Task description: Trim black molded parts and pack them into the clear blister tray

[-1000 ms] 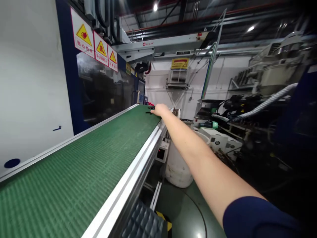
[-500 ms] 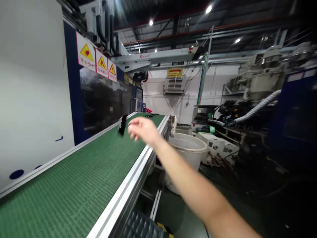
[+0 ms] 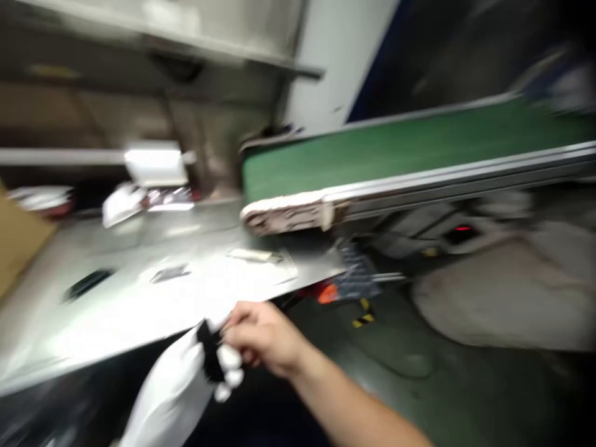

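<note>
My left hand [image 3: 179, 375], in a white glove, is at the lower middle with its fingers closed around a small black part [image 3: 209, 351]. From the right, my bare right hand [image 3: 265, 335] meets it, thumb and fingers pinched at the part's edge. Both hands are just in front of the edge of a shiny metal table [image 3: 139, 310]. Motion blur hides the part's exact shape. On the table lie a dark flat piece [image 3: 88, 284] and a small grey piece [image 3: 171, 273].
A green conveyor belt [image 3: 395, 146] ends above the table's right side. A large pale bin [image 3: 503, 292] stands at right, below the belt. Cardboard [image 3: 21, 242] is at far left. White items [image 3: 123, 202] lie at the table's back.
The view has swung from along the conveyor to the table at its end. My right hand has brought the black part from over the belt to my gloved left hand, which has come into view.
</note>
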`<state>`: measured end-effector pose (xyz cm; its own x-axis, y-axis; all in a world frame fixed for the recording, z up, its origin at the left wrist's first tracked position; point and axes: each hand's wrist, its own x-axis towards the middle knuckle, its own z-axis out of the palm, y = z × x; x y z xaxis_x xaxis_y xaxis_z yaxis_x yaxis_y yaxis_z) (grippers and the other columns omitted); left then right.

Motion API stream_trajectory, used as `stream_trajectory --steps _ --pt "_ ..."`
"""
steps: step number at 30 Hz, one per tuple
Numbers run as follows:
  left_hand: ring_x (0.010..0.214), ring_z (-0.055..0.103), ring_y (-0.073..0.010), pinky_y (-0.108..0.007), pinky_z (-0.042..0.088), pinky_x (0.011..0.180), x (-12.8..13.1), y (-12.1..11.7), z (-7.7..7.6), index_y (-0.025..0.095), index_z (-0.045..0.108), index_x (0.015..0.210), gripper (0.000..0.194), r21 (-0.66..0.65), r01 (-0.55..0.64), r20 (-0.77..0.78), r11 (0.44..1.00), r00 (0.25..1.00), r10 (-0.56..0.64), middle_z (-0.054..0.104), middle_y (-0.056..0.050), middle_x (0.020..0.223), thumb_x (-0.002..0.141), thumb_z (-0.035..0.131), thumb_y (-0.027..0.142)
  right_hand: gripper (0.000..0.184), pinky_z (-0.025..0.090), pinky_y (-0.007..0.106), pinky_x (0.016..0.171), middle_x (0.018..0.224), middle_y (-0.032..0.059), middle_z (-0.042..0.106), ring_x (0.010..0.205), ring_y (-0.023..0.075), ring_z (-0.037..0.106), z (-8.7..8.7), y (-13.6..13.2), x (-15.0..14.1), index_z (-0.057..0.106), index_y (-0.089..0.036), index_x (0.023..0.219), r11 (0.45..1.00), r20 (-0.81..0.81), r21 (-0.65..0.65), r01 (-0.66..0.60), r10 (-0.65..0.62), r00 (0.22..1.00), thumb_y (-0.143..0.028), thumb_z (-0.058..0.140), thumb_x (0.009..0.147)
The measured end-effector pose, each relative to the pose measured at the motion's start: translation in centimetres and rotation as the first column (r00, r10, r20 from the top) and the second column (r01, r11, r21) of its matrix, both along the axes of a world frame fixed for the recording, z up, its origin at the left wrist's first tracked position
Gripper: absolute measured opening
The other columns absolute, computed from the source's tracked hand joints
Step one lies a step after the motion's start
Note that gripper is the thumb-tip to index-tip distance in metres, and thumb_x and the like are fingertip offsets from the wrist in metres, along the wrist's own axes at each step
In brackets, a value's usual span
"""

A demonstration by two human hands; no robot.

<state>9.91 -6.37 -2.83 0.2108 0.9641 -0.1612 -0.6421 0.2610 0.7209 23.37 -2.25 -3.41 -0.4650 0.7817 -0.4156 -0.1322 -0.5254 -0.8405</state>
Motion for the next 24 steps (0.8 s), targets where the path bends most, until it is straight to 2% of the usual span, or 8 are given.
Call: stream_trajectory --steps 3,5,7,13,19,24 --pt "0.062 0.069 -0.0177 -0.021 0.051 0.047 -4.7 -5.1 -3.7 0.017 0.066 0.131 0.048 -0.083 -0.135 0.008 0.987 0.991 0.136 0.072 -0.006 0.076 0.095 0.07 0.048 0.026 0.037 0.013 0.038 0.059 -0.0061 0.06 0.045 0.0053 0.047 -1.7 -1.2 -3.1 0.062 -0.018 0.087 0.99 -0.081 -0.014 -0.144 0.142 0.986 -0.035 0.08 0.079" --pt "0.062 0.071 -0.018 -0.019 0.051 0.045 -6.6 -6.5 -5.3 0.022 0.068 0.132 0.045 -0.065 -0.176 0.084 0.982 0.98 0.181 0.074 -0.006 0.076 0.095 0.069 0.049 0.027 0.039 0.012 0.04 0.061 -0.0058 0.06 0.047 0.0052 0.049 -2.5 -1.7 -4.6 0.061 -0.018 0.087 0.976 -0.107 -0.018 -0.219 0.216 0.971 -0.039 0.078 0.086" --pt "0.064 0.073 -0.0176 -0.019 0.053 0.047 -7.7 -7.0 -6.3 0.026 0.07 0.131 0.04 -0.058 -0.19 0.149 0.98 0.969 0.197 0.077 -0.006 0.08 0.097 0.068 0.047 0.03 0.04 0.011 0.04 0.06 -0.0061 0.059 0.048 0.0049 0.049 -3.0 -2.3 -6.0 0.061 -0.018 0.085 0.967 -0.108 -0.031 -0.251 0.247 0.963 -0.043 0.076 0.089" --pt "0.063 0.073 -0.0163 -0.019 0.054 0.049 -9.2 -6.8 -7.4 0.025 0.069 0.133 0.043 -0.064 -0.168 0.221 0.984 0.959 0.178 0.079 -0.005 0.083 0.097 0.066 0.049 0.034 0.04 0.009 0.04 0.065 -0.0045 0.062 0.048 0.0035 0.049 -4.6 -2.6 -8.0 0.061 -0.017 0.084 0.961 -0.139 -0.111 -0.252 0.236 0.962 -0.048 0.074 0.093" --pt "0.062 0.072 -0.0148 -0.02 0.055 0.051 -9.8 -6.3 -8.6 0.026 0.063 0.14 0.046 -0.047 -0.121 0.195 0.992 0.972 0.127 0.079 -0.004 0.088 0.103 0.056 0.051 0.032 0.039 0.009 0.04 0.066 -0.0041 0.063 0.047 0.0027 0.049 -5.4 -2.0 -7.8 0.062 -0.017 0.085 0.964 -0.171 -0.152 -0.216 0.19 0.967 -0.045 0.072 0.095" --pt "0.063 0.073 -0.0151 -0.02 0.054 0.051 -9.6 -6.0 -8.7 0.024 0.062 0.143 0.049 -0.04 -0.091 0.2 0.995 0.975 0.098 0.079 -0.005 0.088 0.104 0.054 0.053 0.032 0.04 0.009 0.04 0.067 -0.0031 0.064 0.047 0.0026 0.049 -5.7 -1.9 -7.3 0.065 -0.016 0.086 0.965 -0.203 -0.147 -0.216 0.184 0.962 -0.045 0.071 0.097"
